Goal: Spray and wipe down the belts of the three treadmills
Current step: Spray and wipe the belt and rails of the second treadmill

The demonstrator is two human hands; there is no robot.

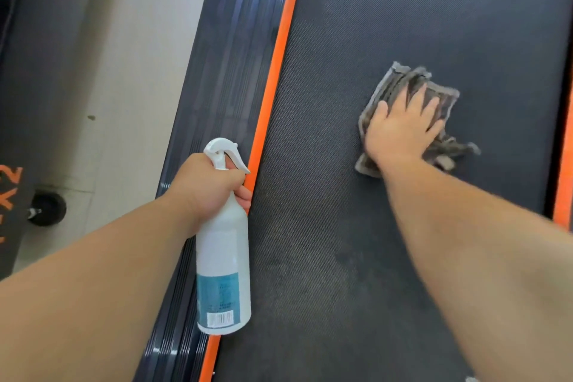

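Head view is looking down on a dark treadmill belt running up the frame. The right hand is pressing flat on a grey folded cloth lying on the belt toward its right side; its grip is spread, fingers straight and apart over the cloth. The left hand is holding a white spray bottle above the orange strip that is edging the belt's left side. Its grip is wrapped round the bottle's neck just under the trigger head, and the nozzle is pointing toward the belt. A ribbed side rail is running beside the strip, with pale floor and a black wheel lying further left.
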